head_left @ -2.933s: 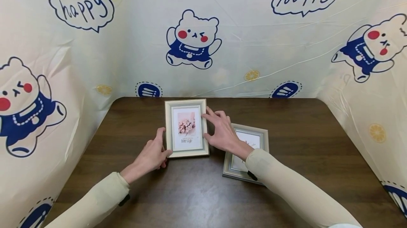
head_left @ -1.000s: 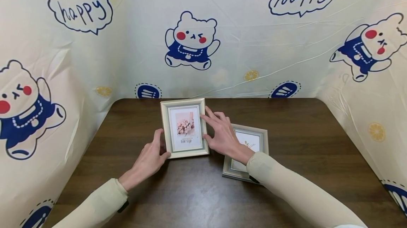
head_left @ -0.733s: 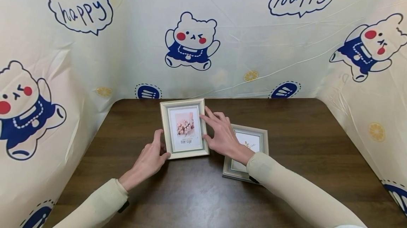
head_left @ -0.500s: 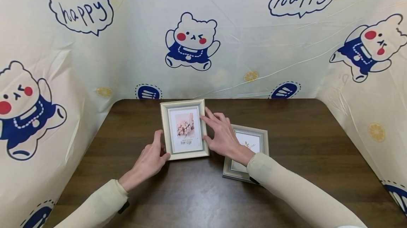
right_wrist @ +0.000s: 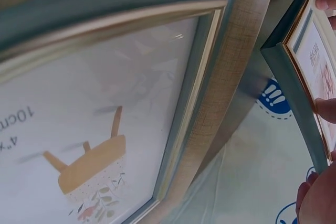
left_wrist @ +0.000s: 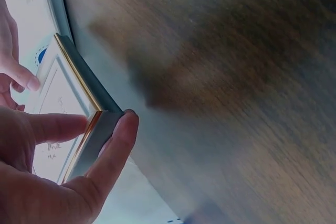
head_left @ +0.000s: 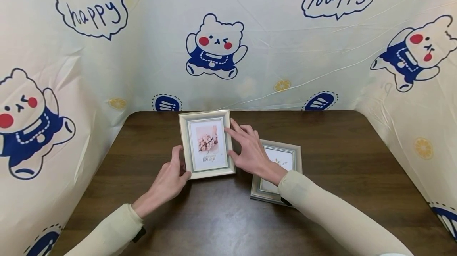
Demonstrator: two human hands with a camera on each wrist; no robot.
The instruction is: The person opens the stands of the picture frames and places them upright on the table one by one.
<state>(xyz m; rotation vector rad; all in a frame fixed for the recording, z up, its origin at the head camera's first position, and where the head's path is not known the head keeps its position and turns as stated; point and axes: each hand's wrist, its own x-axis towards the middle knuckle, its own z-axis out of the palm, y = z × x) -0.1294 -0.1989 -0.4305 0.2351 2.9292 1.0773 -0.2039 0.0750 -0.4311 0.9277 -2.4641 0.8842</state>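
A cream picture frame [head_left: 208,168] with a pink flower print is held near the table's back, slightly tilted, its face toward the head camera. My left hand [head_left: 166,180] grips its lower left corner; in the left wrist view the thumb [left_wrist: 58,127] lies on the front and a finger is behind the edge. My right hand [head_left: 251,149] holds the right edge between thumb and fingers. Under my right wrist a second picture frame [head_left: 298,154] lies face up on the table, partly hidden by the arm. The right wrist view shows this second frame's plant-pot print [right_wrist: 94,166] close up.
The dark wooden table [head_left: 221,224] carries both frames. A pale curtain [head_left: 271,49] with printed bears and "happy" bubbles stands close behind the table's back edge and along both sides.
Since the earliest frame, the held picture frame's left side has shifted slightly left and the frame has tilted a little. Both hands keep their hold. The second frame has stayed put.
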